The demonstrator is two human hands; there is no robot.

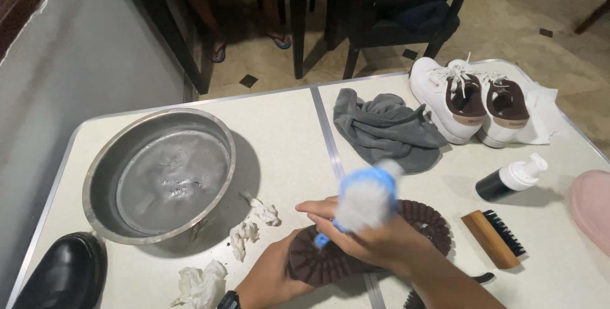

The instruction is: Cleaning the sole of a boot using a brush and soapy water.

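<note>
A brown shoe lies sole-up at the table's near edge, its ridged dark sole facing me. My left hand grips it from below at the heel end; a dark watch is on that wrist. My right hand is closed on a blue-handled brush with white bristles, held just above the sole. The brush head is blurred.
A metal basin holding water stands at the left, a black shoe by the near-left corner. Crumpled tissues lie between. A grey cloth, white sneakers, a pump bottle, a wooden brush and a pink object occupy the right half. Someone's feet in sandals show under a far table.
</note>
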